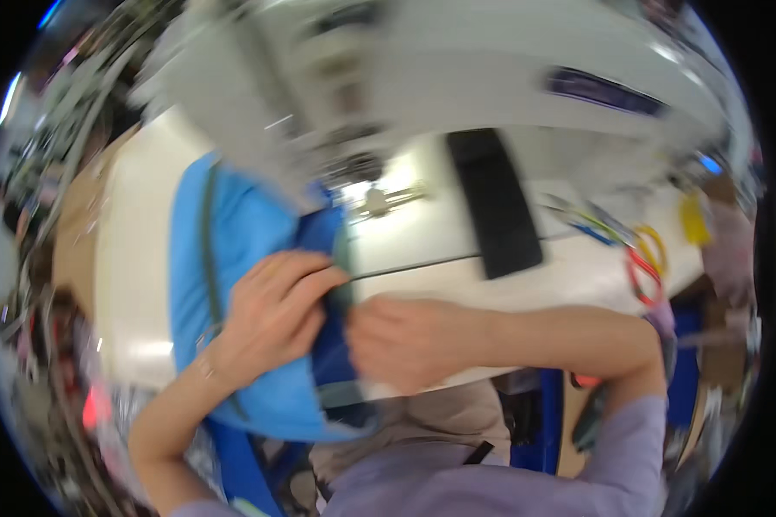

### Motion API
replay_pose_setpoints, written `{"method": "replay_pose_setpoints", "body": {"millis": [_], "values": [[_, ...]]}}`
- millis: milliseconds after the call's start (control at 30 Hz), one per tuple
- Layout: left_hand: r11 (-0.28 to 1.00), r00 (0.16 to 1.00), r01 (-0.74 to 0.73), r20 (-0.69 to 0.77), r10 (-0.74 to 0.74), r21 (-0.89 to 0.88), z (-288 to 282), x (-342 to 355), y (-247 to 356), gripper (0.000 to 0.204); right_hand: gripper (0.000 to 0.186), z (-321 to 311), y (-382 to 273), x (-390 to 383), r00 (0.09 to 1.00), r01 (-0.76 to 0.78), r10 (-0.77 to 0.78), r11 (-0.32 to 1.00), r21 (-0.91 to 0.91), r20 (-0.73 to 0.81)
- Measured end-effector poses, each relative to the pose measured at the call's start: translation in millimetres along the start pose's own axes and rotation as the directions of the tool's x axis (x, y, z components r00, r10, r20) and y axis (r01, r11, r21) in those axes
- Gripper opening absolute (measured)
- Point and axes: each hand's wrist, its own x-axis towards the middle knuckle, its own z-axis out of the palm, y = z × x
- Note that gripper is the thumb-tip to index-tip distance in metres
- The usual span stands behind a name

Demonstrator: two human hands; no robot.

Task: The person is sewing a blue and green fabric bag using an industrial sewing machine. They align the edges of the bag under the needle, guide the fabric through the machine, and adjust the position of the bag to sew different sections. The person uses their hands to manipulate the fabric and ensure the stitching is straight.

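Note:
A light blue fabric piece (263,379), perhaps part of a bag, lies on the sewing machine table and hangs over its front edge. It has a dark blue panel and a grey-green strip along its right edge. My left hand (276,310) rests on top, fingers bent and pinching near that strip. Just to the right, my right hand (401,340) is curled closed at the same edge; its fingertips are blurred and partly hidden. Beyond both hands, the sewing machine's needle area (358,168) stands over the far end of the fabric.
A black flat rectangular object (496,202) lies on the white table (422,280) right of the needle. Farther right are scissors with red and yellow handles (645,263) and a small blue-handled tool (593,233). The white machine arm (483,60) spans the far side.

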Motion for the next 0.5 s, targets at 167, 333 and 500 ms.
{"method": "replay_pose_setpoints", "body": {"millis": [167, 333, 500], "values": [[0.999, 0.996, 0.012, -0.090, -0.016, -0.038, 7, -16, -11, 0.040, 0.030, -4, 1, 7, 0.991, 0.047, -0.035, 0.994, -0.095, 0.125], [0.999, 0.999, 0.018, -0.046, -0.020, -0.026, 5, -16, -7, 0.045, 0.027, -4, -5, 6, 0.992, 0.008, -0.002, 0.999, -0.046, 0.128], [0.999, 0.999, 0.011, -0.029, -0.013, -0.048, 10, -15, -8, 0.054, 0.024, -8, -2, 6, 0.996, 0.003, -0.003, 1.000, 0.000, 0.086]]}}
